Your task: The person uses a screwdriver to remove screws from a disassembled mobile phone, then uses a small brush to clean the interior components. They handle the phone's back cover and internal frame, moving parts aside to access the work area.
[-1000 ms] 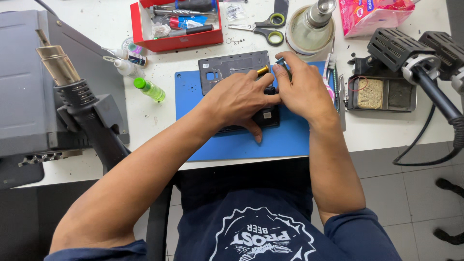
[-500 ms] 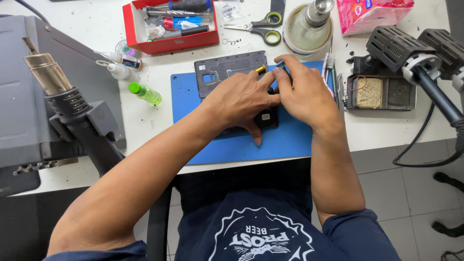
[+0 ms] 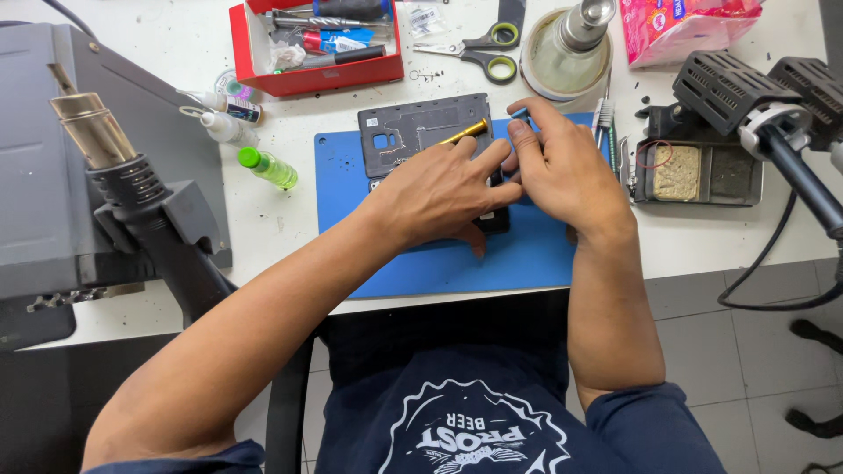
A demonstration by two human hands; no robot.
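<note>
A black phone [image 3: 493, 220] lies on a blue work mat [image 3: 439, 263] and is mostly covered by my hands. My left hand [image 3: 439, 189] lies over it and grips it, fingers spread toward its right edge. A thin gold tool [image 3: 465, 133] sticks out from under my left fingers, over a grey phone frame [image 3: 408, 132] at the mat's far edge. My right hand [image 3: 566, 167] meets the left one, its fingertips pinched at the phone's upper right edge. What the fingertips pinch is hidden.
A hot-air gun [image 3: 132, 193] stands on a grey station at the left. Nearby are a green bottle [image 3: 268, 167], small dropper bottles [image 3: 219, 118], a red tool tray [image 3: 316, 44], scissors [image 3: 479, 48], a round jar [image 3: 566, 48], a soldering stand with sponge tray [image 3: 694, 171], a pink packet [image 3: 685, 26].
Both hands stay on the phone, almost where they were. My right fingertips have crept slightly toward the phone's top edge. The view itself has shifted a little.
</note>
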